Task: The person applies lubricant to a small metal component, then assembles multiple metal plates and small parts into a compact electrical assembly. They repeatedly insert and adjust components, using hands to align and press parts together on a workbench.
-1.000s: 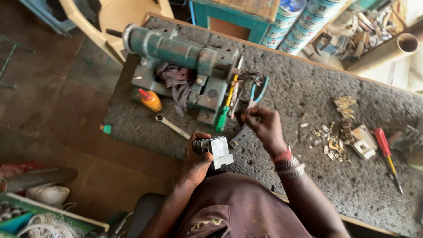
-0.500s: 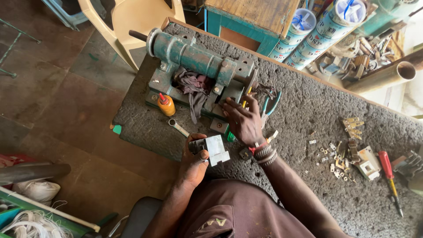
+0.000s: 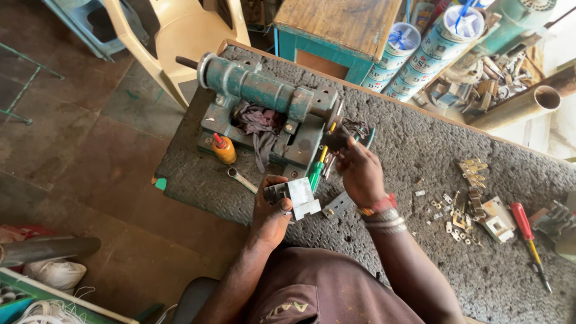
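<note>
Left hand (image 3: 271,211) grips a white-wrapped coil block (image 3: 295,197); right hand (image 3: 359,173) closed on dark tool (image 3: 339,137) beside green machine (image 3: 270,96)

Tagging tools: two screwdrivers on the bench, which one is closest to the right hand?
The green-handled screwdriver, lying against the green machine just left of the right hand. The red-handled screwdriver lies far off to the right, past the scattered metal bits.

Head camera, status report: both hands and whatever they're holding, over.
Left hand gripping small white-and-metal part above bench edge. Right hand at green winding machine, closed on dark tool. Screwdrivers and wrench lie close by.
</note>
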